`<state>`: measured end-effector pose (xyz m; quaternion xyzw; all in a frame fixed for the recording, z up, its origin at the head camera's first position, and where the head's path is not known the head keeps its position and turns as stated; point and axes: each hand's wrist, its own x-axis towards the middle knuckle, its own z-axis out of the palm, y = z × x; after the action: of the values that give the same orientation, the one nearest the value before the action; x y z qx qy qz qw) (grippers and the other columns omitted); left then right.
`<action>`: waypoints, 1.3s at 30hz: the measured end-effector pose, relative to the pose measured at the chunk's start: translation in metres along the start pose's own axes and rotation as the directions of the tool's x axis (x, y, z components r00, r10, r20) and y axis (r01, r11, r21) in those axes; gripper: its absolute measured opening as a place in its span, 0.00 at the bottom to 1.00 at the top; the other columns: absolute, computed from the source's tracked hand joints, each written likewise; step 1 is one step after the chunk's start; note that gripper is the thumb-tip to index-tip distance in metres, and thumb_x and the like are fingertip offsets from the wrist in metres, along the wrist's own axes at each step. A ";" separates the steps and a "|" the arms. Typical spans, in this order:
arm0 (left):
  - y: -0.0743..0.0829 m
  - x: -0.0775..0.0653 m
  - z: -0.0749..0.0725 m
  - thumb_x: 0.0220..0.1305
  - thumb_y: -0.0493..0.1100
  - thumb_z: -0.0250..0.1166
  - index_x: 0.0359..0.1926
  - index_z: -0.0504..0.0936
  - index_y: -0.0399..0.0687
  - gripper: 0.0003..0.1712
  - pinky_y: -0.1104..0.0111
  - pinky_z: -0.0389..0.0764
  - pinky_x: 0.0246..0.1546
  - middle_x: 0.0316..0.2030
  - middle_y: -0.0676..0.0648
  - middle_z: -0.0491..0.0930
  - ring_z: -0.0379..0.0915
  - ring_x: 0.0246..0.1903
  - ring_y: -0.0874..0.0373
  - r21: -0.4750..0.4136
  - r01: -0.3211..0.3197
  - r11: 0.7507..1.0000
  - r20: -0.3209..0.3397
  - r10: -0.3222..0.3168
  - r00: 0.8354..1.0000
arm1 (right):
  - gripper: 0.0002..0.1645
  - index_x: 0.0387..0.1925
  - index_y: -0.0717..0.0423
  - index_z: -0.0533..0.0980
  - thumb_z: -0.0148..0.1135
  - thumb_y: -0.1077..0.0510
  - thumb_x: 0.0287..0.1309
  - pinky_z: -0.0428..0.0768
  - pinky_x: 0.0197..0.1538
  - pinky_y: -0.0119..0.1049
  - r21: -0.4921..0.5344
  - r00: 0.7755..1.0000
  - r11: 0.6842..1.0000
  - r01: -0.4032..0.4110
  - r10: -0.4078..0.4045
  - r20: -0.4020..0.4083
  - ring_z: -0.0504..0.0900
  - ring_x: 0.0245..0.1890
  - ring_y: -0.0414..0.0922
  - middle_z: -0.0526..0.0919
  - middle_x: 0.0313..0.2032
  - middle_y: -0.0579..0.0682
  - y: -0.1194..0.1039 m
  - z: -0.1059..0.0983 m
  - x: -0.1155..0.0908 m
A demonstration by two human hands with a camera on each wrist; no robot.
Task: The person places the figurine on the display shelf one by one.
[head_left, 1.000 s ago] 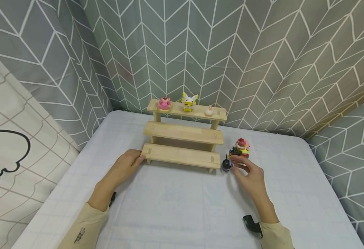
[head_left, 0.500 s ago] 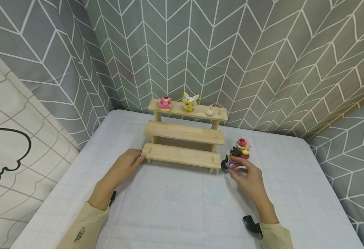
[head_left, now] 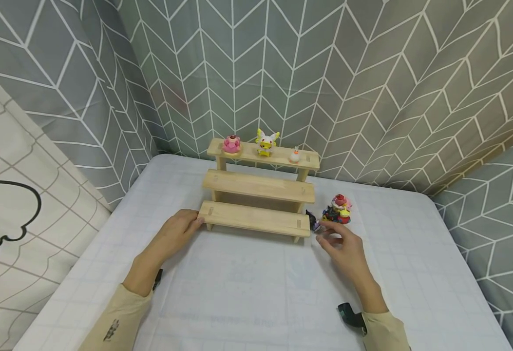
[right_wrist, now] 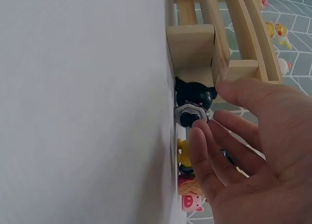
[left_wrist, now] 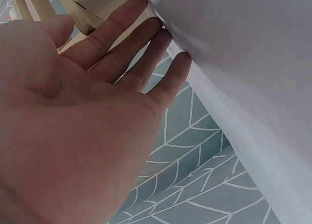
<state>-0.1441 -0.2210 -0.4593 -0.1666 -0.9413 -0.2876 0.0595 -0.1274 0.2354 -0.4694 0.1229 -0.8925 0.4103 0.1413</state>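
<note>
My right hand [head_left: 341,246] holds a small black-headed figurine [head_left: 312,222] with pointed ears and a pale frill at its fingertips. In the right wrist view the figurine [right_wrist: 195,97] is low at the table surface, right by the end of the wooden display stand, with the thumb at its ear and the fingers near its lower part. My left hand [head_left: 179,229] rests against the left end of the three-tier wooden stand [head_left: 254,217], thumb at the lowest board. The left wrist view shows that hand [left_wrist: 97,87] with fingers extended beside the stand.
On the top board stand a pink figurine [head_left: 232,145], a white-and-yellow one [head_left: 266,143] and a small white one [head_left: 294,156]. A cluster of colourful figurines [head_left: 338,209] sits right of the stand. Patterned curtain [head_left: 282,63] hangs behind the white-covered table [head_left: 234,292].
The black-headed figurine has turned and shifted left and back, close against the stand's right end, together with my right hand. My left hand stays at the stand's left end.
</note>
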 end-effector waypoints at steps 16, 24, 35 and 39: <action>-0.001 0.000 0.000 0.82 0.43 0.57 0.49 0.84 0.36 0.15 0.44 0.78 0.60 0.51 0.35 0.85 0.79 0.57 0.38 0.001 -0.012 1.000 -0.013 0.012 1.000 | 0.11 0.45 0.58 0.84 0.75 0.65 0.62 0.88 0.39 0.37 -0.065 0.998 0.996 -0.057 0.057 0.000 0.87 0.37 0.46 0.89 0.33 0.50 -0.004 0.003 0.000; -0.001 -0.001 0.001 0.82 0.42 0.57 0.48 0.84 0.36 0.14 0.43 0.78 0.60 0.50 0.35 0.85 0.79 0.57 0.38 -0.001 -0.020 1.000 -0.023 0.020 1.000 | 0.05 0.34 0.56 0.85 0.74 0.60 0.64 0.81 0.31 0.22 -0.110 0.991 0.986 -0.124 0.117 -0.069 0.85 0.27 0.39 0.88 0.27 0.49 -0.004 0.004 -0.001; 0.001 0.001 0.001 0.81 0.41 0.58 0.46 0.85 0.37 0.13 0.44 0.79 0.59 0.50 0.35 0.85 0.79 0.56 0.38 -0.004 -0.012 1.000 -0.015 0.012 1.000 | 0.20 0.32 0.60 0.86 0.75 0.45 0.64 0.73 0.32 0.32 -0.163 0.957 0.949 -0.269 0.244 -0.156 0.77 0.24 0.41 0.86 0.24 0.51 -0.009 0.021 0.004; 0.001 0.001 0.000 0.82 0.42 0.57 0.48 0.85 0.36 0.14 0.44 0.78 0.60 0.51 0.34 0.85 0.79 0.57 0.38 -0.003 -0.005 1.000 -0.010 0.005 1.000 | 0.18 0.34 0.59 0.85 0.75 0.47 0.64 0.73 0.33 0.31 -0.152 0.948 0.938 -0.311 0.295 -0.120 0.78 0.25 0.40 0.86 0.26 0.51 -0.010 0.021 0.005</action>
<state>-0.1445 -0.2202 -0.4592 -0.1678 -0.9401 -0.2895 0.0646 -0.1321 0.2125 -0.4738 -0.0483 -0.9245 0.3555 0.1288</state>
